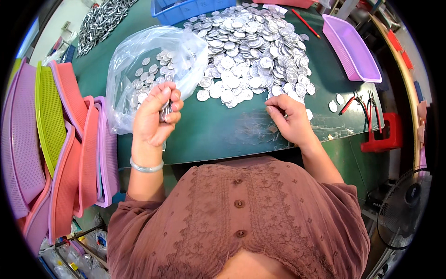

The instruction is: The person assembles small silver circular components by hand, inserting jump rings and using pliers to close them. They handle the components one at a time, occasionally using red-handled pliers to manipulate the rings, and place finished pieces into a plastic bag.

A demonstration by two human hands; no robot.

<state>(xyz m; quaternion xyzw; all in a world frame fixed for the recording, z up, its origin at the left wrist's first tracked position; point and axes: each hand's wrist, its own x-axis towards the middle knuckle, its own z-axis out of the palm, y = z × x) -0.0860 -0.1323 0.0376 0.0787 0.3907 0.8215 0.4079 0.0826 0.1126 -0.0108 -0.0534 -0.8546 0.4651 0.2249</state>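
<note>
Silvery round medals with small hanging loops lie in a large pile on the green table. To the left of it a clear plastic bag lies with its mouth spread, and loose medals show inside. My left hand is raised over the bag's near side, its fingers curled round a small stack of medals. At the near edge of the pile, my right hand rests low with thumb and fingers drawn together. Whatever may be between those fingertips is hidden.
Nested plastic baskets in purple, green and pink stand at the left. Behind are a blue bin and a heap of metal parts. At right lie a purple basket, a red pencil and red-handled pliers; a fan stands below.
</note>
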